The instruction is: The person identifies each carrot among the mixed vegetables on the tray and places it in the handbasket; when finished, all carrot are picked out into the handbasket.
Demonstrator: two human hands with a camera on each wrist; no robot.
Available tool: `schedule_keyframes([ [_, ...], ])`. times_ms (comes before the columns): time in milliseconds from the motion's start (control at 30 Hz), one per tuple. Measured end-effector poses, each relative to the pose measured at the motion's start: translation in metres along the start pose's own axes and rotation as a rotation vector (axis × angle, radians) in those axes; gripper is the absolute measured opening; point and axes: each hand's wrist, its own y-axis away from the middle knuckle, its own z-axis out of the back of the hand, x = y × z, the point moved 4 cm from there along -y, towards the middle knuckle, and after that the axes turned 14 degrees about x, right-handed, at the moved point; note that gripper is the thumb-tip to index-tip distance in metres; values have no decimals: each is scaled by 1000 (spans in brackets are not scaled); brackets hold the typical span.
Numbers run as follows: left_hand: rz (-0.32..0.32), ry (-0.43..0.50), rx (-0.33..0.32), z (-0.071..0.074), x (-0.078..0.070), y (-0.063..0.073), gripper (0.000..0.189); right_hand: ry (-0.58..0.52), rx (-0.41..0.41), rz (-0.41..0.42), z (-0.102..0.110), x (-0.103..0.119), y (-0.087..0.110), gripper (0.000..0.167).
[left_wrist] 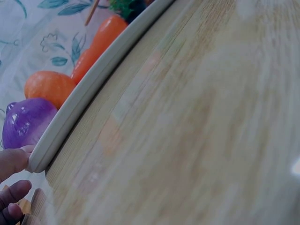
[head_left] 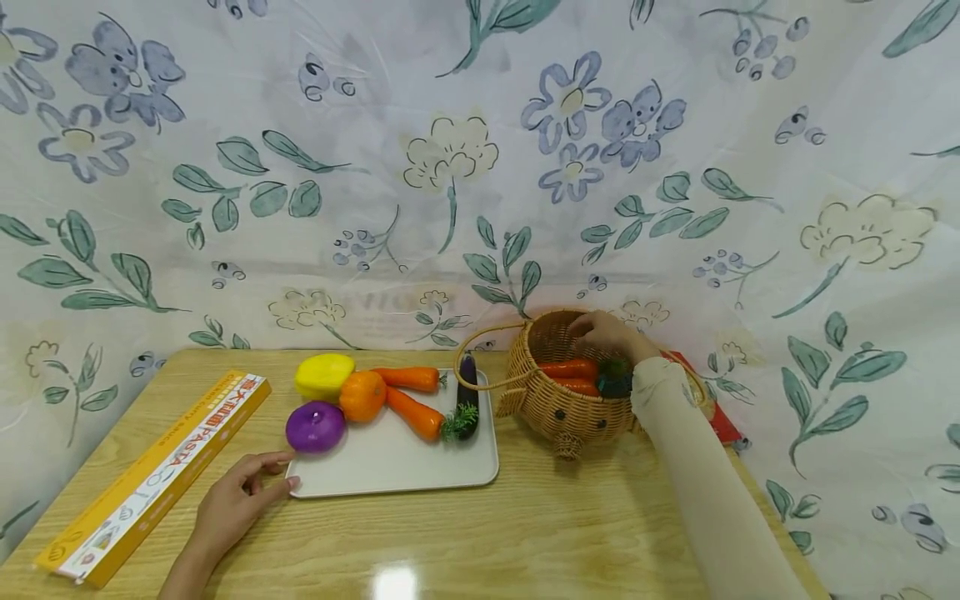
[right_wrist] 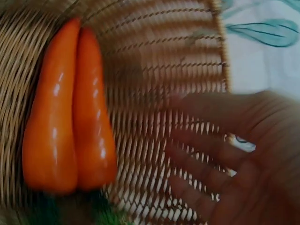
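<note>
My left hand (head_left: pixel 234 500) lies at the near left corner of a white tray (head_left: pixel 375 477), its thumb touching the rim. On the tray are a purple onion (head_left: pixel 316 427), a yellow fruit (head_left: pixel 324 377), an orange pumpkin (head_left: pixel 363 396), two carrots (head_left: pixel 414 414) and a dark eggplant (head_left: pixel 468 385). My right hand (head_left: pixel 606 333) reaches into an animal-faced wicker basket (head_left: pixel 551 408). Its fingers (right_wrist: pixel 201 157) are extended near the woven wall, holding nothing. Two orange carrots (right_wrist: pixel 51 126) with green tops lie side by side in the basket, apart from that hand.
A long yellow pasta box (head_left: pixel 157 475) lies along the left side of the wooden table (head_left: pixel 450 542). Behind the basket is a red package (head_left: pixel 726 425), partly hidden by my sleeve. The basket's looped handle (head_left: pixel 459 354) overhangs the tray's right end. A floral cloth (head_left: pixel 375 167) hangs behind.
</note>
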Motion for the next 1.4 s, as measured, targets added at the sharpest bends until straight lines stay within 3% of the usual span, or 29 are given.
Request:
schedule_keyframes([
  [333, 13, -15, 20, 3, 2, 1, 39, 48, -67, 65, 9, 28, 10, 39],
  [600, 28, -24, 36, 5, 2, -4, 41, 61, -129, 172, 3, 70, 26, 35],
  [867, 28, -10, 28, 7, 3, -3, 41, 24, -190, 220, -29, 116, 37, 30],
  [1067, 16, -5, 32, 5, 2, -3, 41, 71, -216, 252, -56, 141, 45, 28],
  [1400, -1, -1, 24, 5, 2, 0, 39, 161, -218, 291, -100, 170, 41, 28],
])
